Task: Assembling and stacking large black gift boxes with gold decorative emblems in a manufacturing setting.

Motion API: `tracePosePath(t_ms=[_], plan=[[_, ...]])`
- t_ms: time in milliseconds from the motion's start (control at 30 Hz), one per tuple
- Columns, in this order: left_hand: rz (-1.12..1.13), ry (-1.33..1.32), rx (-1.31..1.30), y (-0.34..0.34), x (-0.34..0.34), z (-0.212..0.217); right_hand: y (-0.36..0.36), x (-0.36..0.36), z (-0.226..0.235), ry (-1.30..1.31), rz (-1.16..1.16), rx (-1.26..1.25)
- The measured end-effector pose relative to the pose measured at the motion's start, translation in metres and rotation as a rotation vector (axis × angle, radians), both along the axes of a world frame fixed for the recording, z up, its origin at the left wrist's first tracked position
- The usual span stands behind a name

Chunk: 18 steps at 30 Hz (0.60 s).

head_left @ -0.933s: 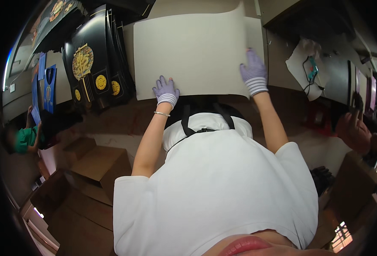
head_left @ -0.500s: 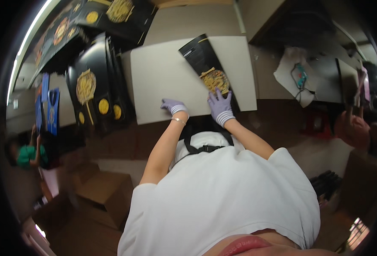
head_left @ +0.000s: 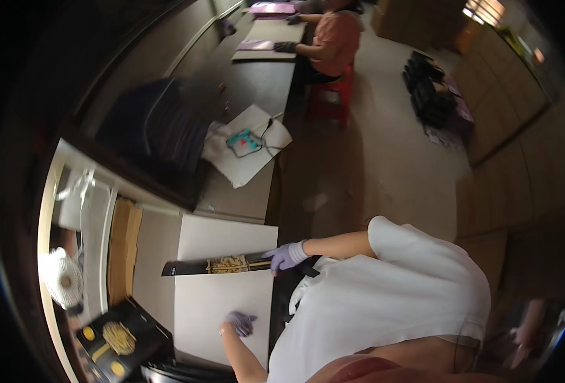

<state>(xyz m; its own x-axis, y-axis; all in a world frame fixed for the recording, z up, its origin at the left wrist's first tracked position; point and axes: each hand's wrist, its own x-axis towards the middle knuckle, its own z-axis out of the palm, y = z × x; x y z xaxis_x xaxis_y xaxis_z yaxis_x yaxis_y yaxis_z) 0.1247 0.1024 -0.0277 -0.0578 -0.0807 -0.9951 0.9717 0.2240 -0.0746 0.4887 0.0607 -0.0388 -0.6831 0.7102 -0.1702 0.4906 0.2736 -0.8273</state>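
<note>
A flat black package [head_left: 228, 264] with a picture of yellow noodles lies across the white work board [head_left: 221, 297]. My right hand [head_left: 287, 256], in a lilac glove with a striped cuff, rests on the package's end at the board's near edge. Its fingers are stretched out and apart over that end. Over the bare part of the board, away from the package, hovers my left hand [head_left: 240, 323], also gloved. Motion blurs its fingers, and I see nothing held in it.
More black printed packages [head_left: 117, 338] are stacked beyond the board's left end. A teal tool [head_left: 244, 142] with a cord lies on a white sheet. Farther along the bench, a person [head_left: 336, 41] works by a red stool [head_left: 333, 102]. A white fan [head_left: 64, 278] stands behind.
The head view has swung to the right, bringing the co-worker and the floor into sight. My right hand stays at the package's end; my left hand remains over the board.
</note>
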Motion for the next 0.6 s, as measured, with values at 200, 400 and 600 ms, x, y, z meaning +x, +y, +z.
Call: tracePosePath(t_ms=[200, 400, 600], plan=[[-0.053, 0.062, 0.076, -0.003, -0.007, 0.001, -0.086, 0.129, -0.026, -0.54, -0.717, -0.298], [-0.004, -0.144, 0.151, -0.001, 0.001, 0.002, -0.288, 0.273, -0.161, -0.778, -1.025, -1.013], [0.057, 0.068, 0.102, -0.013, -0.009, 0.003, -0.34, 0.269, -0.136, -0.96, -0.196, -0.509]])
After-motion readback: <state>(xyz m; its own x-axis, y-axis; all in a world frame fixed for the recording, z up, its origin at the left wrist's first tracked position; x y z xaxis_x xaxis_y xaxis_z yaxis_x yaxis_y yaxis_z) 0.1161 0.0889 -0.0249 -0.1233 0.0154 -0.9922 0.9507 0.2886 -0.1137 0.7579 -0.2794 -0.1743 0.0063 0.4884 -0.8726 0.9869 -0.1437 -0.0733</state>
